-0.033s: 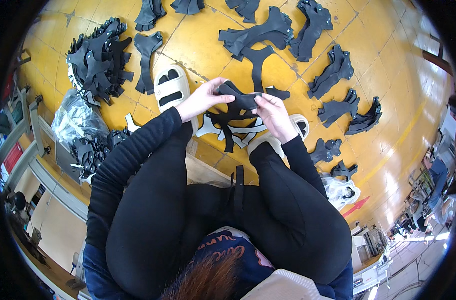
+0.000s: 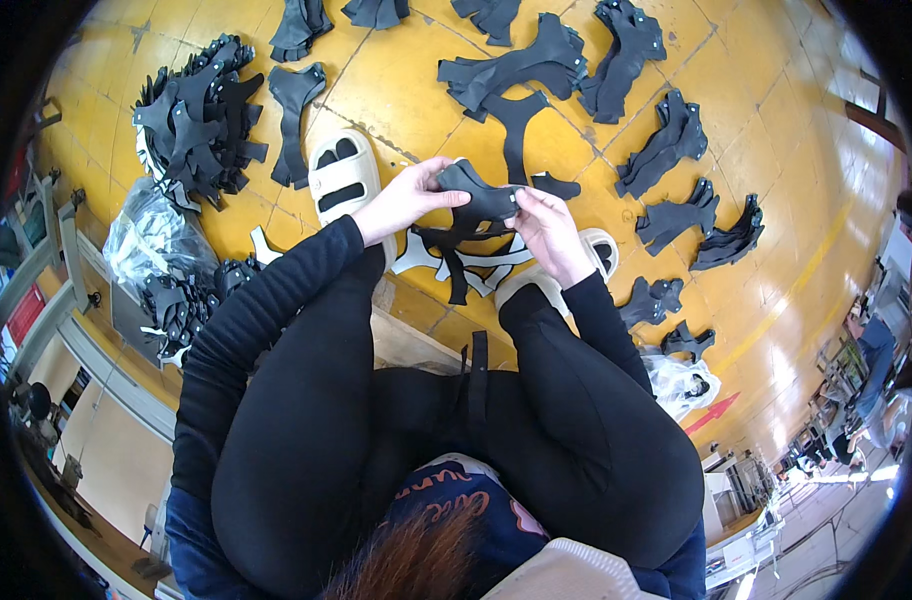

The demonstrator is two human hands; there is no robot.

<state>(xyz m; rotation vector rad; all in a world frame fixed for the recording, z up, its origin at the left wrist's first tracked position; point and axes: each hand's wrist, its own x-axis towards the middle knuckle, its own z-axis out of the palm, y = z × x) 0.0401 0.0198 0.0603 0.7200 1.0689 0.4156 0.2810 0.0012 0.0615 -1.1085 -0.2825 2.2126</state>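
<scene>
Both my hands hold one black cut piece over the yellow floor.

My left hand [image 2: 401, 200] pinches the black piece [image 2: 479, 195] at its left end and my right hand [image 2: 546, 230] grips its right end, above black straps [image 2: 463, 250] between my sandals [image 2: 344, 180]. Heaps of black pieces [image 2: 201, 120] lie to the left.

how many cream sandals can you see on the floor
2: one cream sandal left of the left hand; the other beside the right hand, mostly hidden by the forearm.
</scene>
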